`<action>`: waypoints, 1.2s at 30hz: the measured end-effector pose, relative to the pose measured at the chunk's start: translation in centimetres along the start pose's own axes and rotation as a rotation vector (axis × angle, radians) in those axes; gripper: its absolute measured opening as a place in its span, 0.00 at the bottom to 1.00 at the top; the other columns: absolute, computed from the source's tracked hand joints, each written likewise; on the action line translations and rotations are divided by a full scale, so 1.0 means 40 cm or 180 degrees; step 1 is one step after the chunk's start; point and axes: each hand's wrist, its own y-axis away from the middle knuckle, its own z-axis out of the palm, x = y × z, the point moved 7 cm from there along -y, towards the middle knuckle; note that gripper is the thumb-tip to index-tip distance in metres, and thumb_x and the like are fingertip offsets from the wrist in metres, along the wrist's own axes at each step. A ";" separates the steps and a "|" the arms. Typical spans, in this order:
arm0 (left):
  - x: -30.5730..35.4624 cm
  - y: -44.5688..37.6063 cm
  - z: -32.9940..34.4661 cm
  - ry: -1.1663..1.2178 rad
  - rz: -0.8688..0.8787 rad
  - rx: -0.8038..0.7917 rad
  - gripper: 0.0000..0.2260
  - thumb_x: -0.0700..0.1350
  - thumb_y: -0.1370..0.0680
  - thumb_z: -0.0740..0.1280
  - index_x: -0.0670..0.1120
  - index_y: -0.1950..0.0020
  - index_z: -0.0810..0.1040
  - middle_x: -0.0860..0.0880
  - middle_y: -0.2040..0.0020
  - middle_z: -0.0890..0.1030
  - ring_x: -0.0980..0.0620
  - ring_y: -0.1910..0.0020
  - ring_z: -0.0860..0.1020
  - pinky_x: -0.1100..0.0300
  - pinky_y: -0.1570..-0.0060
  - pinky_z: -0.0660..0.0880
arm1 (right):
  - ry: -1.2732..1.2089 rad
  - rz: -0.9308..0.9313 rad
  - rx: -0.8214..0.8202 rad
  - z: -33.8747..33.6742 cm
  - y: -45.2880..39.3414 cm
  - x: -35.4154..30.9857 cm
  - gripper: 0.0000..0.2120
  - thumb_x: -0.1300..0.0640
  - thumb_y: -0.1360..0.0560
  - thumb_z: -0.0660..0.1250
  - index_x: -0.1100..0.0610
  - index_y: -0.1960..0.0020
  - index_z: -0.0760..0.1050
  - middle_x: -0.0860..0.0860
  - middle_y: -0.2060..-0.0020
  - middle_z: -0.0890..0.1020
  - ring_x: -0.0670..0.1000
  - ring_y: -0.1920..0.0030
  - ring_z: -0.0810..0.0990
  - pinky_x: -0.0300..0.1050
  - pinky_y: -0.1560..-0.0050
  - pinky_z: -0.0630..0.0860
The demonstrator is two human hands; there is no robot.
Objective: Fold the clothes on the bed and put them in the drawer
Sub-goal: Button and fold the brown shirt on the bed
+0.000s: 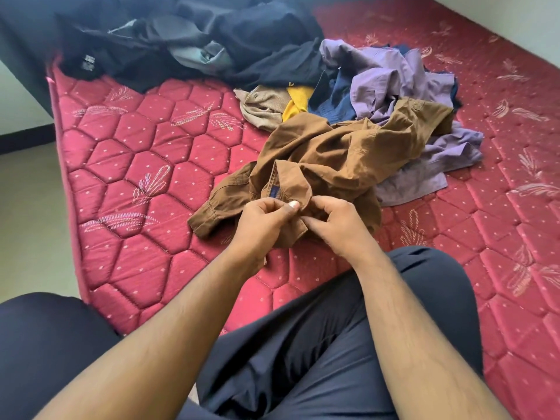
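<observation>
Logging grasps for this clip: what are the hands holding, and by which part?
Both hands pinch the brown shirt at its front edge just below the collar: left hand, right hand. It otherwise lies crumpled on the bed.

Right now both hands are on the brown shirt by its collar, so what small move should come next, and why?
Probably lift and shake it out flat. The left hand and right hand pinch the brown shirt near its collar, but it lies crumpled on the mattress, partly over the purple garment.
</observation>
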 end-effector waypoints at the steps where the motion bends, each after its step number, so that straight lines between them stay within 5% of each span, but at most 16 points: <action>1: -0.005 -0.001 -0.001 0.0066 -0.0051 -0.0062 0.09 0.43 0.21 0.70 0.37 0.54 0.79 0.37 0.63 0.82 0.47 0.69 0.79 0.60 0.69 0.74 | 0.0054 -0.0020 -0.0015 0.002 0.001 -0.004 0.06 0.60 0.25 0.71 0.50 0.51 0.81 0.42 0.60 0.81 0.36 0.59 0.78 0.28 0.57 0.71; 6: -0.002 -0.027 -0.027 -0.0547 -0.0157 0.0047 0.17 0.53 0.27 0.73 0.39 0.60 0.81 0.38 0.66 0.80 0.48 0.70 0.74 0.57 0.67 0.70 | 0.0306 0.0183 -0.0123 0.037 0.011 0.013 0.05 0.59 0.23 0.67 0.51 0.50 0.80 0.43 0.59 0.81 0.36 0.59 0.78 0.27 0.59 0.70; 10: 0.034 -0.019 -0.016 -0.1044 0.0043 -0.0231 0.18 0.52 0.27 0.75 0.38 0.65 0.79 0.42 0.74 0.77 0.52 0.76 0.73 0.63 0.73 0.68 | -0.0690 0.0786 -0.0200 0.054 0.017 0.047 0.05 0.62 0.23 0.67 0.53 0.52 0.80 0.46 0.65 0.82 0.40 0.66 0.77 0.35 0.64 0.73; 13: 0.050 -0.018 0.001 -0.1177 0.0083 -0.0515 0.14 0.45 0.25 0.75 0.34 0.59 0.80 0.49 0.75 0.78 0.60 0.79 0.74 0.69 0.78 0.66 | -0.1295 0.1197 0.0421 0.051 0.012 0.078 0.12 0.57 0.20 0.64 0.52 0.61 0.79 0.48 0.71 0.77 0.46 0.68 0.75 0.40 0.68 0.70; 16: 0.052 -0.022 0.011 -0.1298 0.0035 -0.0594 0.13 0.42 0.23 0.72 0.30 0.53 0.81 0.47 0.70 0.80 0.59 0.77 0.76 0.68 0.77 0.70 | -0.0887 0.1259 0.0796 0.042 0.023 0.084 0.18 0.50 0.20 0.64 0.56 0.66 0.77 0.49 0.75 0.75 0.47 0.71 0.73 0.43 0.69 0.70; 19: 0.098 -0.040 0.000 -0.0881 0.0424 -0.0340 0.10 0.41 0.20 0.68 0.35 0.55 0.83 0.43 0.65 0.81 0.51 0.70 0.78 0.58 0.63 0.76 | -0.0839 0.1425 0.1194 0.021 0.054 0.094 0.21 0.46 0.22 0.65 0.59 0.68 0.75 0.51 0.77 0.76 0.48 0.75 0.73 0.44 0.70 0.71; 22: 0.193 -0.039 0.029 -0.0415 0.0851 -0.0369 0.09 0.41 0.21 0.65 0.44 0.57 0.83 0.44 0.60 0.83 0.49 0.61 0.79 0.49 0.52 0.76 | -0.1072 0.1243 0.1124 0.057 0.058 0.086 0.04 0.55 0.23 0.66 0.53 0.54 0.79 0.50 0.63 0.84 0.49 0.63 0.82 0.50 0.58 0.81; 25: 0.314 -0.013 0.105 -0.0095 0.1226 -0.0608 0.08 0.40 0.19 0.64 0.41 0.53 0.82 0.42 0.58 0.83 0.45 0.58 0.80 0.48 0.50 0.77 | -0.1844 0.1052 0.0750 0.099 0.012 0.046 0.28 0.59 0.25 0.71 0.46 0.29 0.65 0.43 0.41 0.80 0.42 0.46 0.81 0.44 0.52 0.82; 28: 0.508 0.018 0.171 -0.0142 0.1873 -0.0629 0.07 0.41 0.19 0.64 0.45 0.53 0.82 0.44 0.58 0.82 0.49 0.58 0.80 0.51 0.52 0.78 | -0.2046 0.1035 0.1163 -0.048 -0.113 -0.019 0.41 0.49 0.26 0.72 0.35 0.25 0.48 0.44 0.32 0.72 0.48 0.40 0.77 0.58 0.42 0.78; 33: 0.890 0.088 0.162 0.0190 0.3076 -0.0042 0.10 0.40 0.20 0.64 0.51 0.55 0.81 0.48 0.58 0.83 0.51 0.59 0.79 0.51 0.55 0.80 | -0.0255 -0.0302 0.1941 -0.488 -0.337 -0.292 0.57 0.36 0.41 0.77 0.32 0.25 0.41 0.48 0.22 0.55 0.52 0.22 0.56 0.58 0.23 0.56; 36: 1.031 0.116 0.096 0.0491 0.3479 0.0358 0.08 0.39 0.18 0.63 0.44 0.47 0.82 0.44 0.54 0.83 0.52 0.57 0.80 0.57 0.52 0.80 | 0.1198 -0.0736 0.1972 -0.656 -0.382 -0.481 0.61 0.33 0.41 0.75 0.32 0.26 0.33 0.49 0.21 0.48 0.52 0.21 0.47 0.58 0.25 0.42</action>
